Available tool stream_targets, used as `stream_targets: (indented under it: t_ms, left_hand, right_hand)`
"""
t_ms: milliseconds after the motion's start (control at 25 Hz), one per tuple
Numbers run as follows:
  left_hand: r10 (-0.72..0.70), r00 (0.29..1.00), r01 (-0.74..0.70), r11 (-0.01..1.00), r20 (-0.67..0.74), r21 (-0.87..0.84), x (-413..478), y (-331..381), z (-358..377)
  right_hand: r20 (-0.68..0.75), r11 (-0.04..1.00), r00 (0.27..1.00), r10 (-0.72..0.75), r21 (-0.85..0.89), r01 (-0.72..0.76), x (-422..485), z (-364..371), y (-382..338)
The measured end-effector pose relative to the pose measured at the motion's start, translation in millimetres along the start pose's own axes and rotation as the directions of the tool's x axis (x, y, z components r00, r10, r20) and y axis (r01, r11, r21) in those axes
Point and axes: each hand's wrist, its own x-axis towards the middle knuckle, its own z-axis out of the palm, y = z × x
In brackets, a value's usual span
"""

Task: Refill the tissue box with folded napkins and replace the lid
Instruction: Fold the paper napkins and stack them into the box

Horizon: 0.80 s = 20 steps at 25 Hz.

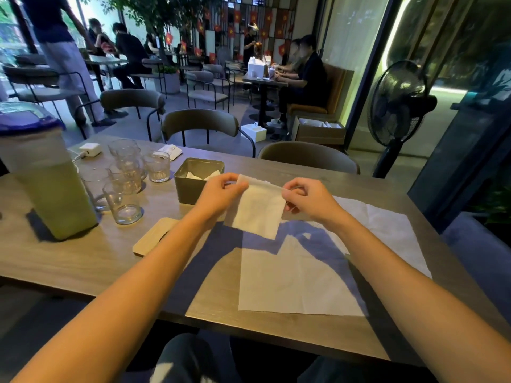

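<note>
Glasses crowd tissue box's left

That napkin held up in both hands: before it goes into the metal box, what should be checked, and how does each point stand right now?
1. Napkin gripped at both top corners by left hand and right hand: ok.
2. Napkin folded small enough for the box: cannot tell; it hangs as a folded rectangle, clear of the table.
3. Tissue box open: ok, no lid on it.
4. Room inside the box: ok, only a few napkins show low inside.
5. Lid within reach: ok, the wooden piece lies on the table left of the arms.
6. Glasses clear of the path: ok, they stand left of the box.
</note>
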Motion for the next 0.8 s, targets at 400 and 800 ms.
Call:
stream_targets:
  t_ms: [400, 800]
  left_hand:
    - [0.096, 0.94, -0.058, 0.991, -0.328, 0.125, 58.0, -4.7, -112.0]
    - [0.149, 0.924, -0.048, 0.959, -0.352, 0.28, 111.2, -35.7, -124.6]
  right_hand:
    - [-0.053, 0.996, 0.998, 0.035, 0.085, -0.03, 107.6, 97.5, -80.1]
    - [-0.136, 0.978, 0.989, 0.057, -0.189, -0.083, 168.4, 136.0, -71.4]
